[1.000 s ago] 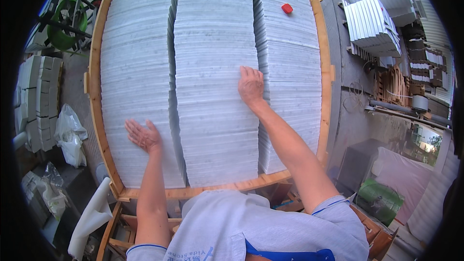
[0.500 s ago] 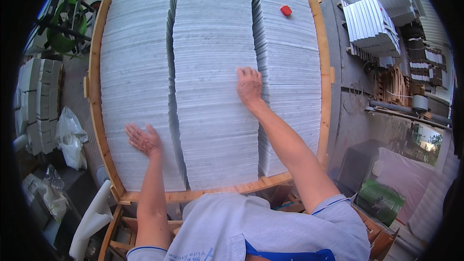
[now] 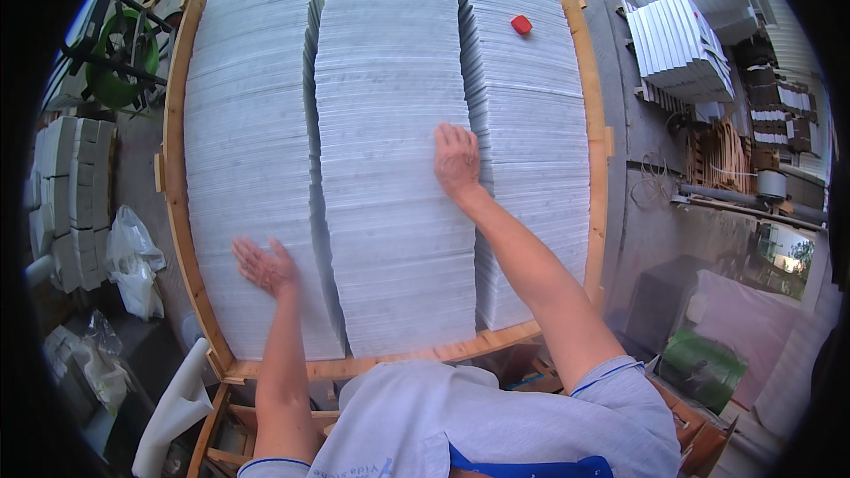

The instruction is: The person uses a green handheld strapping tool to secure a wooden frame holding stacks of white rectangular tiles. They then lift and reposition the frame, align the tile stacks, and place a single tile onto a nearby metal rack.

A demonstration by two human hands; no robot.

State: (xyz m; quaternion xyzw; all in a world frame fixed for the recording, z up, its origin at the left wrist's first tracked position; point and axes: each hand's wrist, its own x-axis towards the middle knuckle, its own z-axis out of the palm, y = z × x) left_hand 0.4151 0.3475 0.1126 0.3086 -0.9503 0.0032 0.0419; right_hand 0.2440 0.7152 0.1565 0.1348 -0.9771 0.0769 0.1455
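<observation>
Thin white-grey stone tiles stand on edge, packed in three long rows: a left row point(image 3: 243, 124), a middle row point(image 3: 394, 239) and a right row point(image 3: 536, 177). My left hand point(image 3: 266, 267) lies over the near part of the left row, palm down, fingers stretched and thumb apart. At the right edge of the middle row is my right hand point(image 3: 457, 161), its fingers bent and close together against the tile edges. Its thumb and whatever is under the fingertips are hidden. A small red object point(image 3: 521, 25) sits on the far end of the right row.
A wooden frame point(image 3: 174, 124) borders the rows. To the left are stacked pale blocks point(image 3: 86, 177), white plastic bags point(image 3: 135, 257) and a green reel point(image 3: 122, 57). At the right stand more white slabs point(image 3: 680, 44), a grey pipe point(image 3: 735, 195) and a green roll point(image 3: 702, 370).
The view has shifted slightly, so the rows sit a little lower. Both hands stay over the same rows in nearly the same poses.
</observation>
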